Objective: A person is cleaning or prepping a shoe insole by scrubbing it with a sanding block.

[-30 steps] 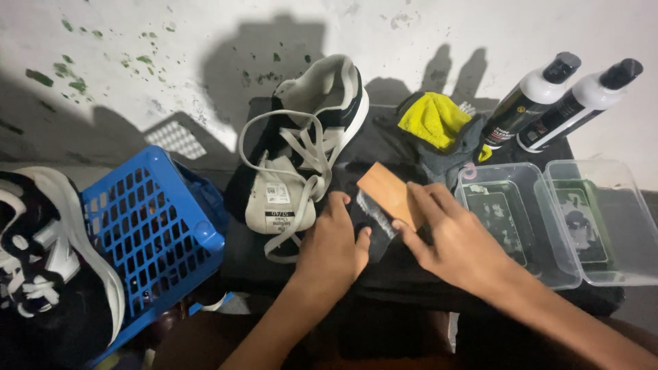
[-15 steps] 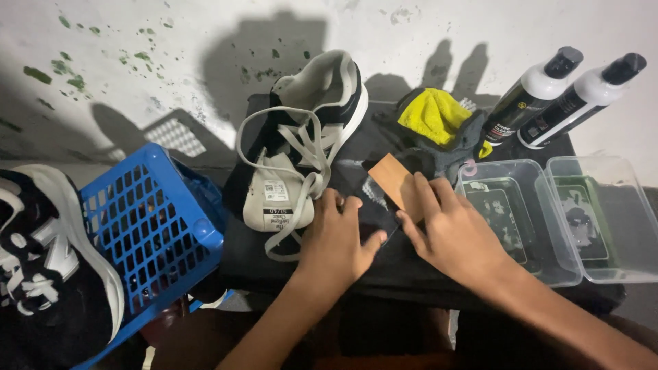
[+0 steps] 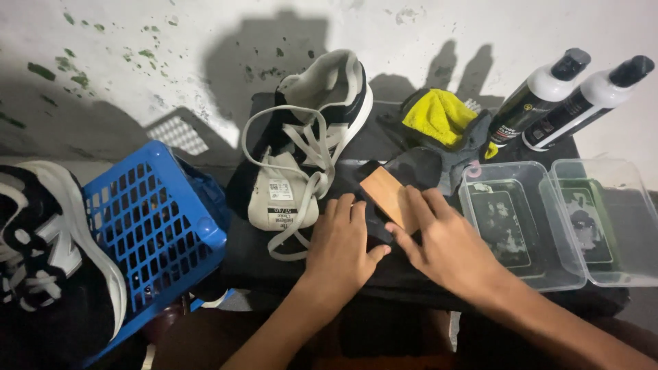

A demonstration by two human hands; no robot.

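We found the wooden brush (image 3: 387, 197) lying on the dark cloth (image 3: 411, 164) on the table (image 3: 384, 277). Our right hand (image 3: 449, 243) rested its released grip on the brush. Our left hand (image 3: 343, 247) lay flat, released, just beside it. A sneaker (image 3: 308, 147) stood left; two clear containers (image 3: 521, 226) sat right.

1. Left hand (image 3: 340, 245): flat on a dark cloth (image 3: 384, 274) over the desk, beside the brush.
2. Right hand (image 3: 449, 248): fingers (image 3: 415, 218) resting on a wooden-backed brush (image 3: 385, 193).
3. Sneaker (image 3: 308, 147): black and white, laces loose, tongue pulled out, behind the left hand.
4. Blue basket (image 3: 147, 229): left of the sneaker.
5. Yellow cloth (image 3: 439, 116): bunched, behind the brush.
6. Two clear tubs (image 3: 548, 274): side by side, right.
7. Two bottles (image 3: 569, 96): leaning at the wall.
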